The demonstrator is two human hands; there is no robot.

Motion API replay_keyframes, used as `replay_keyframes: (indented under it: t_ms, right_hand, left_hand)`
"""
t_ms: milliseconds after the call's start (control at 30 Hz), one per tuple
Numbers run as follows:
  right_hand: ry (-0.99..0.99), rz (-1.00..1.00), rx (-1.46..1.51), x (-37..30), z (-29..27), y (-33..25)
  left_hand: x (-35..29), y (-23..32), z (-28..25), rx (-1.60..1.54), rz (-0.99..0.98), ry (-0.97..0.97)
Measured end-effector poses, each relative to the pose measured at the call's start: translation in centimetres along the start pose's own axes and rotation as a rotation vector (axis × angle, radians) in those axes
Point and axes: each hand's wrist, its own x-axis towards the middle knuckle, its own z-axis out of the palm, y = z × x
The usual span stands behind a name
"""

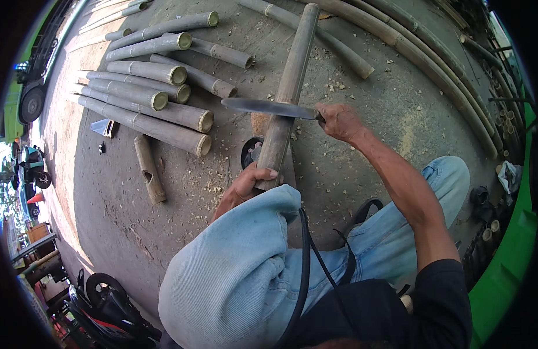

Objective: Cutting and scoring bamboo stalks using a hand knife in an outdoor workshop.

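Note:
My left hand (245, 183) is wrapped round the near end of a thick bamboo pole (298, 61), beside my raised knee. The pole slants away from me and up to the right. My right hand (340, 122) grips the handle of a machete (263, 106). Its long grey blade points left and crosses over the pole near mid-length; whether it touches the bamboo I cannot tell. A brown block (259, 123) shows just left of the pole under the blade. My foot (252, 152) is partly hidden beside the pole.
Several cut bamboo lengths (146, 125) lie at the left. Nearer is a short bamboo piece with a hole (149, 168), close to a saw-like blade (104, 127). Long poles (420, 52) curve along the right. Chips (333, 87) litter the ground. A motorcycle (109, 314) stands lower left.

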Motion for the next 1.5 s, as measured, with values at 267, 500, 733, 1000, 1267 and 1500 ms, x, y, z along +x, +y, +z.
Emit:
replay_keyframes:
  t_ms: [267,500,733,1000,1267,1500]
  right_hand:
    - [0.023,0.068,0.009,-0.6,-0.4,-1.7]
    - [-0.084,-0.091,-0.057,-1.9,1.0,-2.8]
    - [-0.016,0.038,0.002,0.3,-0.3,-0.3]
    - [-0.145,-0.299,-0.073,-0.4,0.3,-0.2]
    - [-0.151,-0.148,-0.064,-0.5,0.2,0.4]
    - [-0.135,-0.116,-0.148,-0.4,-1.3,-0.5]
  left_hand:
    - [0.8,1.3,2.1,-0.135,0.079,0.171]
    - [4.2,0.5,0.9,0.335,0.078,0.31]
    - [1.4,2.0,4.6,1.02,0.177,0.447]
    - [1.7,2.5,3.4,0.888,0.288,0.359]
    - [2.4,0.4,0.8,0.998,0.286,0.378]
    - [1.7,0.7,2.3,1.042,0.214,0.443]
